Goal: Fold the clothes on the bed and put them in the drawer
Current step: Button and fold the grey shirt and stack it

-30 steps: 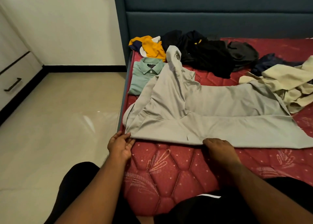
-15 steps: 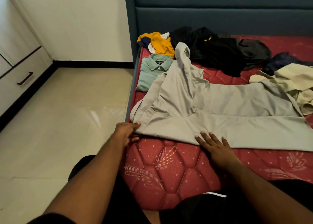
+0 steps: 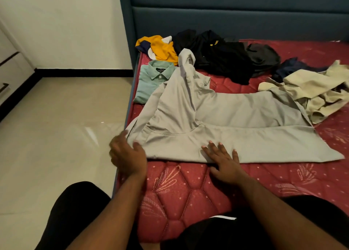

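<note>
Head view: grey trousers run nine-to-three — left hand pinches the waist end, right hand presses flat.

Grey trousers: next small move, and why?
Probably lift the waist corner with the left hand and fold it across. The grey trousers lie spread on the mattress, right hand flat on the near edge.

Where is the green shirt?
The green shirt lies folded at the bed's left edge, just below the yellow top, its right side tucked under the grey trousers.
</note>
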Available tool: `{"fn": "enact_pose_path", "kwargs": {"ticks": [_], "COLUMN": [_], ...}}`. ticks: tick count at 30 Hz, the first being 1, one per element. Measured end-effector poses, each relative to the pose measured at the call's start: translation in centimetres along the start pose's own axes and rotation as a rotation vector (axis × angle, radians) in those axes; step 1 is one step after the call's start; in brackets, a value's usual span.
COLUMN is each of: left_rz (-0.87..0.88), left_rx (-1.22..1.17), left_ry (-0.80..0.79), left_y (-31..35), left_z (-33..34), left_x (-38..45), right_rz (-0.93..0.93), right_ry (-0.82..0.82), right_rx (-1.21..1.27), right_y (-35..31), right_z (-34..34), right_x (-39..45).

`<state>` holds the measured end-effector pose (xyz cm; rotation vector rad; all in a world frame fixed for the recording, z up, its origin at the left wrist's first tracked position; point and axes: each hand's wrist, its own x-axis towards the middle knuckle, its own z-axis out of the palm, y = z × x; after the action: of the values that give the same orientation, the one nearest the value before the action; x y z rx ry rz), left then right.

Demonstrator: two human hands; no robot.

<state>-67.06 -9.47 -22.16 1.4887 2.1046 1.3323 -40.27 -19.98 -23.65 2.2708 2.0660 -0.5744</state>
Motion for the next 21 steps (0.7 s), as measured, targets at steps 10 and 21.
{"fn": "enact_pose_path", "kwargs": {"ticks": [10,21], "left_rz": [1.023,1.037], "left_rx": [0.418,0.397], "left_ry": [-1.006,-0.818], "left_y": [9.1,5.2], "left_z": [13.9,16.9], "left_x": [-6.9,-7.7], "right_rz": [-0.008,0.238], "right_ry": [-0.125,0.146], "right_rx": [-0.080,-0.060], "right_y": [7.2,30.6], "right_z": [-2.4,-4.8], "right_x": [3.3,0.1]}}
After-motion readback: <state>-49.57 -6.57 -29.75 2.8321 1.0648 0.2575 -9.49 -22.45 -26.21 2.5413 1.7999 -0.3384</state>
